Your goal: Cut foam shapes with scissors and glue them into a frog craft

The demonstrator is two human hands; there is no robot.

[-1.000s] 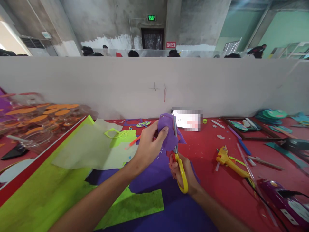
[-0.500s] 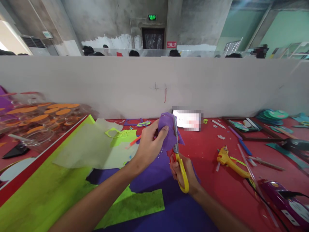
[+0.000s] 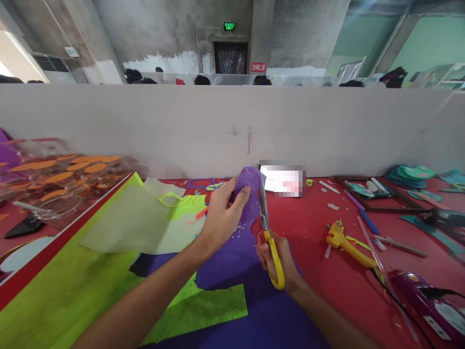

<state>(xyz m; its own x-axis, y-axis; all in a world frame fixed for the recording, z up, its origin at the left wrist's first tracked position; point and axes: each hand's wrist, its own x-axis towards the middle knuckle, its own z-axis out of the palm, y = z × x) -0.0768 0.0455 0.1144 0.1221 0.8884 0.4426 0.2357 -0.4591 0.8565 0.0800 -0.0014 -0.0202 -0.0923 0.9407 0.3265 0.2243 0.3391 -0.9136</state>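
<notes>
My left hand (image 3: 225, 208) pinches a piece of purple felt (image 3: 250, 182) between thumb and fingers, holding it up over the table. In my right hand (image 3: 274, 254) is a pair of scissors (image 3: 275, 261) with yellow and red handles, their blades pointing up along the felt's right edge. The blades look nearly closed; whether they grip the felt I cannot tell. Beneath both hands lies a large purple sheet (image 3: 225, 264), with small scraps scattered on it. A lime-green felt strip (image 3: 214, 310) rests on the sheet in front of my left forearm.
A lit screen (image 3: 282, 181) leans against the white partition (image 3: 163, 126). On the right lie a yellow glue gun (image 3: 350, 247), a purple device (image 3: 428, 305) and a dark frame (image 3: 395, 210). Clear cups with orange discs (image 3: 60, 177) crowd the left. Pale translucent sheets (image 3: 127, 218) cover green felt.
My left hand and the purple felt have shifted slightly left. The pointed flap at the felt's right side no longer shows beyond the blades. The scissors have barely moved.
</notes>
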